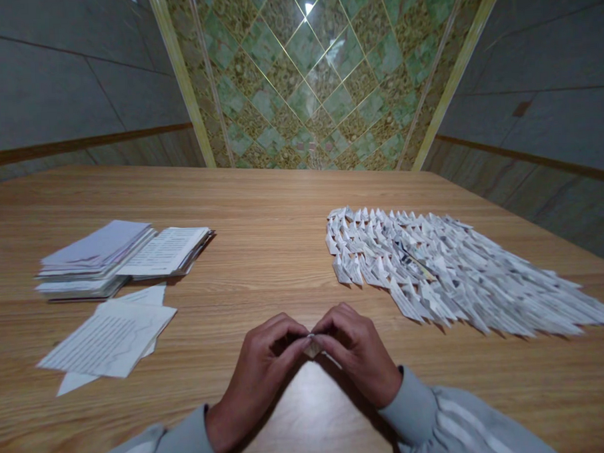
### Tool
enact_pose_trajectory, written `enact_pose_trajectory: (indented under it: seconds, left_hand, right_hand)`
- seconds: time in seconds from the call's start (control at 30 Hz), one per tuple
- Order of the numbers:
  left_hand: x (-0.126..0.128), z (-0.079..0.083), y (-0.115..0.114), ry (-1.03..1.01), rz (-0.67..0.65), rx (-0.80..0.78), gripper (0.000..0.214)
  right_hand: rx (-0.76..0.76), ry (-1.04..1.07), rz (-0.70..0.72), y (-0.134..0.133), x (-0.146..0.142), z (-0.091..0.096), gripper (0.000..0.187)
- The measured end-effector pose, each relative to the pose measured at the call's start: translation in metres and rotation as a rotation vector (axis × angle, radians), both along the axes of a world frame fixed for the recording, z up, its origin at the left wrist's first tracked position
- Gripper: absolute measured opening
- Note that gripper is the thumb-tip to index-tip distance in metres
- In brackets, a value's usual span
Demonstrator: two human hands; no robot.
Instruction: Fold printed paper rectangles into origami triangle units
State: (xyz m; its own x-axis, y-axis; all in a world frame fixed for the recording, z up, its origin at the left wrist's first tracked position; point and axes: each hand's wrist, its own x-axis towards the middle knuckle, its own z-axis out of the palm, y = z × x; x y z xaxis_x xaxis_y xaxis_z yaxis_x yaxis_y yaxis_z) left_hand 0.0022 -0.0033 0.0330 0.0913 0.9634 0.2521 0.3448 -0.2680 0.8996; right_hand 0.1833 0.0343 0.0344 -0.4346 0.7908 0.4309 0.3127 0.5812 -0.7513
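Left hand: the left hand (pixel 262 365) is seen low in the middle of the view, fingers curled in and closed on a small folded paper piece (pixel 312 347).
Right hand: the right hand (pixel 358 356) is set opposite, fingertips meeting those of the left; it too is pinched shut on the same piece.
Folded paper piece: only a small pale corner is visible between the fingertips of both hands; it is held just above the tabletop (pixel 263 255), near its front edge. Whether it touches the wood cannot be told.
Folded pieces: a large spread of similar folded paper pieces (pixel 449 273) is laid in close rows on the right side of the tabletop, well apart from the hands.
Loose sheets: printed sheets (pixel 111 335) are lying flat to the left of the hands, overlapping one another.
Paper stacks: two stacks of paper (pixel 123 258) are placed just behind the loose sheets, side by side and touching.
Sleeves: grey sleeves (pixel 430 414) with pale stripes are worn on both arms.
Background: a green patterned tiled floor (pixel 315 72) is seen beyond the tabletop's far edge.
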Motion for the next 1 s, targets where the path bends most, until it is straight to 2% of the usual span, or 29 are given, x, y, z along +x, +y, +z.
enact_pose_trajectory:
  seconds: [0.17, 0.4, 0.53, 0.67, 0.87, 1.0]
  left_hand:
    - [0.002, 0.005, 0.0, -0.089, -0.02, -0.047, 0.022]
    - [0.005, 0.007, -0.005, -0.153, -0.024, -0.029, 0.023]
    - [0.005, 0.007, -0.004, -0.212, 0.04, -0.038, 0.023]
    - [0.002, 0.003, 0.001, -0.3, 0.145, -0.074, 0.018]
    - [0.002, 0.003, 0.001, -0.257, 0.13, -0.03, 0.013]
    - [0.003, 0.006, -0.001, -0.233, 0.102, 0.008, 0.014]
  right_hand:
    - [-0.07, 0.037, -0.007, 0.0, 0.0, 0.001, 0.011]
    - [-0.141, 0.118, 0.002, -0.006, -0.004, 0.008, 0.015]
    - [-0.212, 0.199, 0.003, -0.006, -0.003, 0.01, 0.015]
    - [-0.265, 0.292, -0.056, -0.002, 0.0, 0.009, 0.016]
    - [-0.139, 0.148, -0.049, -0.004, 0.0, 0.008, 0.013]
    - [-0.115, 0.067, -0.027, -0.007, -0.001, 0.009, 0.013]
